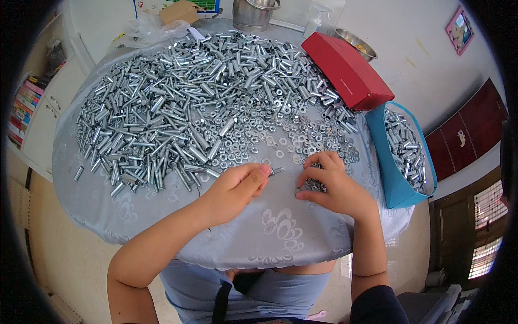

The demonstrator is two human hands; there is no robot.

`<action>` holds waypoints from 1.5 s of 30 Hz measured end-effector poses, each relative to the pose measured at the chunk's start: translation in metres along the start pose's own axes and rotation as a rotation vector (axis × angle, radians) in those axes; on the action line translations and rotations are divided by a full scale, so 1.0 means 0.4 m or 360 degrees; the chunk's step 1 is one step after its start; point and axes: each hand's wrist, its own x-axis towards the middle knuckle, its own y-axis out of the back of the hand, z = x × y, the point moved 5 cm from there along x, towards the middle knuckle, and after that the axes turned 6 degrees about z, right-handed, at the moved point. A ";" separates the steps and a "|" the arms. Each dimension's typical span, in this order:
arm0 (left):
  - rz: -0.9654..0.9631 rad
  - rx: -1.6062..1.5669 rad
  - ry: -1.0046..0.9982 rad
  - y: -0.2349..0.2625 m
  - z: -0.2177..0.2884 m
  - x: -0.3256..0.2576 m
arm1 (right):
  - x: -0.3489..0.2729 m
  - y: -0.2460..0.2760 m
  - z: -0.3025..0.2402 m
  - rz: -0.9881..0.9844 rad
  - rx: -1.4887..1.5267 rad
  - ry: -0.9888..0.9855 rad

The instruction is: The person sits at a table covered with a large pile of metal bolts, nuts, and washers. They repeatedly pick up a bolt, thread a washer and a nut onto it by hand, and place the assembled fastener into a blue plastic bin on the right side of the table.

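My left hand (240, 184) is closed, thumb pressed on the fingers, round a silvery bolt (278, 171). Only its slim end sticks out to the right; the rest is hidden in the grip. My right hand (334, 183) is curved over a small heap of metal washers or nuts (314, 184), thumb and fingers apart, its fingertips touching the near pieces. Just beyond both hands, flat washers (279, 154) and hex nuts (231, 156) are scattered. A large pile of metal sleeves and bolts (162, 108) spreads behind them.
A grey patterned cloth (237, 243) covers the round table. At the right stands a blue bin (386, 178) holding metal sleeves. A red box (350, 75) lies behind it. Along the back are a metal pail (252, 16), a spray bottle (315, 21), a steel bowl (369, 49) and a plastic bag (148, 32).
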 end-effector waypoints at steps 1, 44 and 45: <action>0.0008 0.0009 0.0007 0.000 0.000 -0.001 | 0.000 -0.002 -0.002 0.0002 0.0000 -0.0009; 0.0063 0.0134 -0.0052 -0.005 0.009 -0.011 | 0.005 0.003 -0.109 0.0587 0.0367 0.0564; 0.0064 0.0113 -0.0056 -0.005 0.009 -0.011 | 0.006 0.002 -0.109 0.0552 0.0405 0.0557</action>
